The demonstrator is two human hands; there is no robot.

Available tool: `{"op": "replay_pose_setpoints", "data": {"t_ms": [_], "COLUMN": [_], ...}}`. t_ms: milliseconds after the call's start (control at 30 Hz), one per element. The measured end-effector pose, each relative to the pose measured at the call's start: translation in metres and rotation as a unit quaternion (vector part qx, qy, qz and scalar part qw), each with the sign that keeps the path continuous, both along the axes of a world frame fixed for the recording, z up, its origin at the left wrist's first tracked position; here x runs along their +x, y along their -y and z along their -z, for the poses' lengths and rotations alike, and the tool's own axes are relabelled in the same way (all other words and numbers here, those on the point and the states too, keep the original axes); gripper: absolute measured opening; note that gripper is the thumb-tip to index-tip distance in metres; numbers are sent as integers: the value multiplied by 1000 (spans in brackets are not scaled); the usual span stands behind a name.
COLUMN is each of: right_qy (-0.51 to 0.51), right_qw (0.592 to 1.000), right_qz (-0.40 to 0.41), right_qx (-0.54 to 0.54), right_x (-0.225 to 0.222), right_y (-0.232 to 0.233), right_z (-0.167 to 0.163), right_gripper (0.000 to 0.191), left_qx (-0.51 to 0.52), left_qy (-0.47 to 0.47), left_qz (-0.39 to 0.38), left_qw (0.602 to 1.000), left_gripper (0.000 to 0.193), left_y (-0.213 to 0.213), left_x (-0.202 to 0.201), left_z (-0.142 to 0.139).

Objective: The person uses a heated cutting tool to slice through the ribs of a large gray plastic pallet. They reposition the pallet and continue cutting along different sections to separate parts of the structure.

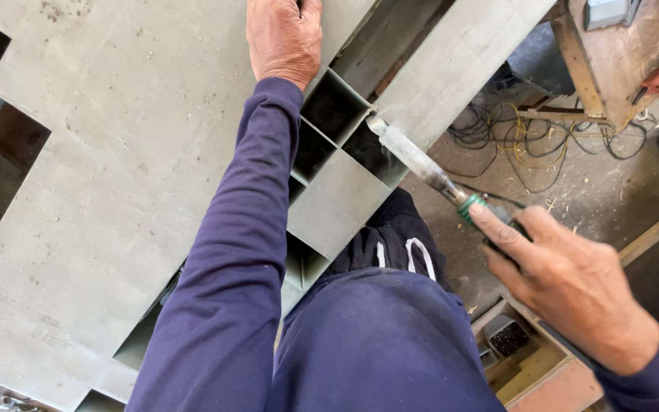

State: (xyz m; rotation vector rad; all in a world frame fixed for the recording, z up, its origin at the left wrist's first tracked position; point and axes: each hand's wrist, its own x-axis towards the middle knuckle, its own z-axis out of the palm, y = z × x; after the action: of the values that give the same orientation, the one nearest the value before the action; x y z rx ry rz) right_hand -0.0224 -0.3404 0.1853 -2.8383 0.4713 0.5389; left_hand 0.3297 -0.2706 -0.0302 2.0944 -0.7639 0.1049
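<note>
Right hand (573, 286) fingers grip spray gun (421, 164), nozzle touching grey cabinet (116, 175).

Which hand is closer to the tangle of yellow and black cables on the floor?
Right. The right hand, holding the tool, is just below the cables. The left hand rests on the grey panel, farther away.

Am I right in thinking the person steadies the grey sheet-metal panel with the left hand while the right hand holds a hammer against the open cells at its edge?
Not quite: the right hand holds a slim rod-shaped tool with a green band, not a hammer. The head view shows its tip at the open cells. The left hand does rest on the grey panel.
</note>
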Motion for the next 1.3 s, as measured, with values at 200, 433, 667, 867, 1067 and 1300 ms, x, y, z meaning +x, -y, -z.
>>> {"op": "replay_pose_setpoints", "data": {"t_ms": [200,433,667,867,1067,1300], "right_qy": [-191,-209,-66,19,55,53], "right_qw": [950,945,834,577,521,521], "right_qz": [-202,-205,401,558,559,576], "right_qx": [-142,-147,373,597,642,628], "right_x": [46,48,-28,-40,-21,-11], "right_y": [39,69,48,-18,-35,-30], "right_z": [-28,-35,6,58,60,50], "right_gripper": [68,76,68,68,64,61], "left_qx": [2,-23,0,12,-3,-26], "left_qy": [-17,-44,-28,-34,-31,-73], "left_qz": [-18,-25,-15,-17,-9,-11], "left_qw": [1000,998,1000,999,999,997], "left_gripper": [19,21,20,22,22,13], "left_y": [5,6,6,3,-1,-2], "left_x": [-4,-7,-6,-3,0,-3], "left_z": [-5,-7,1,0,-7,-10]}}
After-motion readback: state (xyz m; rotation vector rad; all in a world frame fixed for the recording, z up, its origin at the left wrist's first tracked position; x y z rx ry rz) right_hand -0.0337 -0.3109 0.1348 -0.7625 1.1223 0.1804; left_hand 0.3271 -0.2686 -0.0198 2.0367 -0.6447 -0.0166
